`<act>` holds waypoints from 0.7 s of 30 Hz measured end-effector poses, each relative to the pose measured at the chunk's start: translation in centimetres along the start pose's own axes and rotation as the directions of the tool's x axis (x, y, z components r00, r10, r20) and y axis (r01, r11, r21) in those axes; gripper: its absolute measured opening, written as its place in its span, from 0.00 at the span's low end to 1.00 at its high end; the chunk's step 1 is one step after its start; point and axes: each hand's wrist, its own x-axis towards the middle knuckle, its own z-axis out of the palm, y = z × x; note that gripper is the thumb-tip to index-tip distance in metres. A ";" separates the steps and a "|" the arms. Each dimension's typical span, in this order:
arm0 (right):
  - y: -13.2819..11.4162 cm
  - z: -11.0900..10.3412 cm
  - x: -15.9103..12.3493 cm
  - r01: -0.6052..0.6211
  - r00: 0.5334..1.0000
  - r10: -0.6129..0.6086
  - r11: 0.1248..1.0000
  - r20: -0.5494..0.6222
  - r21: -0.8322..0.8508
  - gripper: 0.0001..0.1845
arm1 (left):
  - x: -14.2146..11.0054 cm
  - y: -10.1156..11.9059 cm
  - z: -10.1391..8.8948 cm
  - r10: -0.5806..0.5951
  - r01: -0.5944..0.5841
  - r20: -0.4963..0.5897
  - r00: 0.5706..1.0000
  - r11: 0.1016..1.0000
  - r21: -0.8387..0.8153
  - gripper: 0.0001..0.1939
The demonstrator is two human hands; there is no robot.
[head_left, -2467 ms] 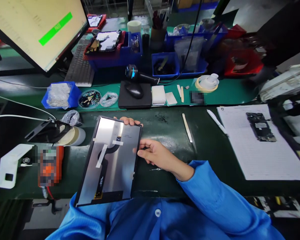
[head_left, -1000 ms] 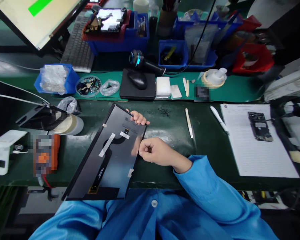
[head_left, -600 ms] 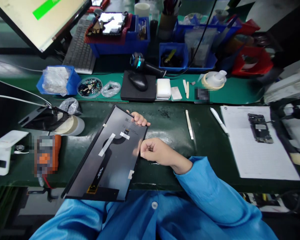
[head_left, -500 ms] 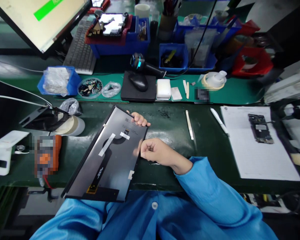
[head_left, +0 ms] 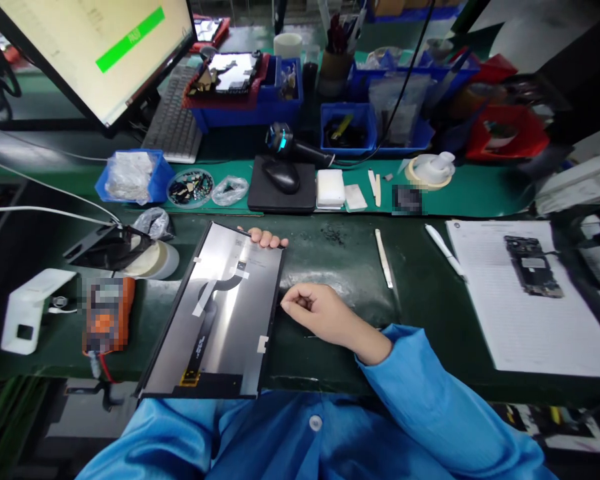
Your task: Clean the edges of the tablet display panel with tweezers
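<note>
Left hand [head_left: 266,239] gripped display panel [head_left: 240,313] by far edge — light, even hold seemed best. Right hand [head_left: 323,310] curled just beside — couldn't tell whether fingers pinched anything.

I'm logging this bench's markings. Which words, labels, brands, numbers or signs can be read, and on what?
"PASS", slightly blurred: green bar on the black-framed monitor.
Too small or blurred to read:
Grey text elsewhere on that monitor.
Print on the silver rectangular display panel and its black flat ribbon cable.
White label on the black circuit board.
Marks on the white lined paper sheet.
Markings on the orange handheld meter (pixelated).
</note>
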 end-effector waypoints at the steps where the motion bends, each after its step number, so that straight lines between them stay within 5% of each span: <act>1: 0.0 0.0 0.0 0.023 0.997 -0.026 0.999 -0.067 -0.044 0.06 | 0.2 0.1 -0.2 -0.003 0.004 0.004 1.000 0.999 -0.054 0.25; 5: 0.3 -0.1 0.4 0.001 0.972 0.005 1.000 -0.233 0.026 0.11 | 1.0 0.0 0.1 -0.033 0.033 0.002 0.999 0.986 -0.161 0.28; 12: -0.2 0.6 0.7 -0.227 0.969 0.246 0.815 0.036 0.534 0.25 | -1.0 0.1 3.2 0.015 -0.019 -0.021 1.000 0.979 -0.202 0.27; 16: -0.6 0.9 0.5 -0.302 0.951 0.222 0.818 0.216 0.488 0.21 | -0.7 0.3 2.8 0.006 -0.004 0.012 1.000 0.982 -0.190 0.27; 21: -0.5 0.9 0.4 -0.295 0.950 0.253 0.918 0.180 0.265 0.05 | -0.3 0.3 2.6 0.039 -0.030 0.045 0.998 0.983 -0.183 0.28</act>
